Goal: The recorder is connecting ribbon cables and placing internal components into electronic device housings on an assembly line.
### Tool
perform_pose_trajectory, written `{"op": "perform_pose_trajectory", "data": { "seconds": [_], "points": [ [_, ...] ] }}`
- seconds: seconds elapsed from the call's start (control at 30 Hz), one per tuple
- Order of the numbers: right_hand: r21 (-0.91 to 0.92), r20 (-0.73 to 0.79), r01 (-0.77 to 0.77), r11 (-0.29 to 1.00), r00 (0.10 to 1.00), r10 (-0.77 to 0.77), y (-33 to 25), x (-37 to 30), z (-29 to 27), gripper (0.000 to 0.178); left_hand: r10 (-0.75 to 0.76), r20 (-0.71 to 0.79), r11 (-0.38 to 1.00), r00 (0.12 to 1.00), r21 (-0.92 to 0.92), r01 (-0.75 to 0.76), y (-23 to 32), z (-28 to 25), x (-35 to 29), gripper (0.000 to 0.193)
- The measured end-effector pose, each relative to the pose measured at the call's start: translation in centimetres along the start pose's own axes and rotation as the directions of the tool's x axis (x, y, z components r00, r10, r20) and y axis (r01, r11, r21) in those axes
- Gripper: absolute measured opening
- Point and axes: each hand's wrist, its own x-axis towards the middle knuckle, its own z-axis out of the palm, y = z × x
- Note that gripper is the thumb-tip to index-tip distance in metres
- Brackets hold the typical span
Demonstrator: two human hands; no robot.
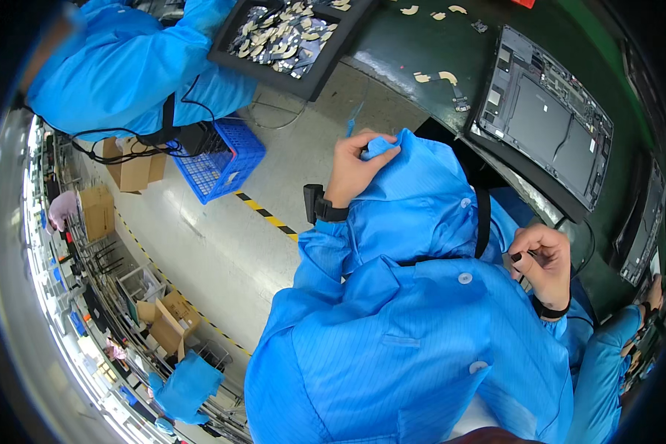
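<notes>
Many small flex parts (285,35) in black tray (226,53), blue crate (226,159) nearby.

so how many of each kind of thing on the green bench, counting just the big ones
black tray of small flex parts: 1
opened tablet-like devices, one in the middle and one at the right rim: 2
total: 3

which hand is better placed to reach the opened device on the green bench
Right, probably. The right hand sits beside the bench edge, just below the opened device. The left hand is farther off, pinching a fold of the blue smock.
</notes>
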Motion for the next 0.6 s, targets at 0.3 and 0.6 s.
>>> {"op": "perform_pose_trajectory", "data": {
  "seconds": [0.3, 0.6],
  "points": [
    [-0.007, 0.047, 0.239, 0.971, 0.970, -0.238, 0.0, 1.0, 0.4, 0.018, 0.273, -0.017, 0.947, 0.962, 0.183, -0.266, 0.9, -1.3, -1.9, 0.019],
    [-0.047, -0.051, 0.344, 0.938, 0.937, -0.346, -0.5, 0.7, -0.2, 0.018, 0.296, 0.075, 0.870, 0.952, 0.390, -0.301, 4.4, -0.5, -0.7, 0.024]
  ]
}}
